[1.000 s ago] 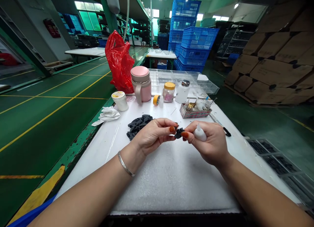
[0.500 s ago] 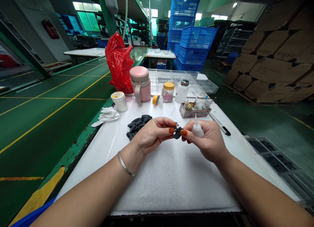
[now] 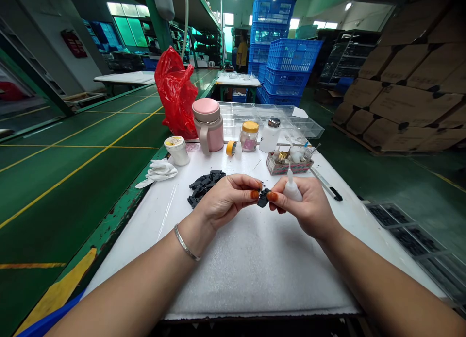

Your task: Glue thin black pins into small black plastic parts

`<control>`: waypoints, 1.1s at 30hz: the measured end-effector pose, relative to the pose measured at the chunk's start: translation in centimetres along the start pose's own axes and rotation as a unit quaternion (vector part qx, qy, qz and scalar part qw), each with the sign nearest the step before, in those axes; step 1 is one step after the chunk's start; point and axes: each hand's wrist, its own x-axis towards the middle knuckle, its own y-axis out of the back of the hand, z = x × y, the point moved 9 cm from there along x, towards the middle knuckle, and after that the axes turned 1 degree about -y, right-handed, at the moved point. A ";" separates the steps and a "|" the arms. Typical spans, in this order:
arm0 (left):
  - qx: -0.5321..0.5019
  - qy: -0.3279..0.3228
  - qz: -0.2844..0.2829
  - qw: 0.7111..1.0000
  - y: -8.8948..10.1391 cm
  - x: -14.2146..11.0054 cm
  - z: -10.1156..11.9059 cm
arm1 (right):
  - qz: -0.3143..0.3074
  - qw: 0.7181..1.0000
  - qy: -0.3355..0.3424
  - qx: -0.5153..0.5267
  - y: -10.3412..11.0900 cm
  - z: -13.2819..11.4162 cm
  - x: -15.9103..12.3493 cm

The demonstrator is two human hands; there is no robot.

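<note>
My left hand (image 3: 227, 198) pinches a small black plastic part (image 3: 262, 198) above the white foam mat (image 3: 255, 264). My right hand (image 3: 307, 208) meets it from the right, thumb and forefinger on the same part, while its other fingers wrap a small white squeeze bottle (image 3: 292, 189) whose thin nozzle points up. A heap of similar black parts (image 3: 204, 185) lies on the table just behind my left hand.
At the table's back stand a pink mug (image 3: 208, 124), a white tub (image 3: 177, 149), a yellow-lidded jar (image 3: 249, 135), a white bottle (image 3: 270, 134), tape (image 3: 230, 148) and a small box of bits (image 3: 287, 163). A red bag (image 3: 175, 92), clear trays (image 3: 269, 116), a crumpled cloth (image 3: 158, 171) and a person in yellow far off (image 3: 241, 55) are also in view.
My right hand has tilted the squeeze bottle from lying sideways to nozzle-up. Both hands stay pinched on the black part. A person in yellow has come into view far behind.
</note>
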 end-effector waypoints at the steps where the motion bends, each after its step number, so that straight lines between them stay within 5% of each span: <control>1: 0.000 0.000 -0.001 1.000 0.0 0.0 0.0 | -0.001 1.000 -0.002 0.002 0.0 0.0 0.0; 23: 0.077 -0.065 -0.001 0.995 0.3 0.5 1.1 | -0.006 0.999 -0.054 0.001 -0.2 1.0 0.1; 33: 0.082 -0.021 -0.027 0.996 -0.1 0.4 0.7 | -0.085 0.987 -0.103 0.093 -0.8 2.2 0.1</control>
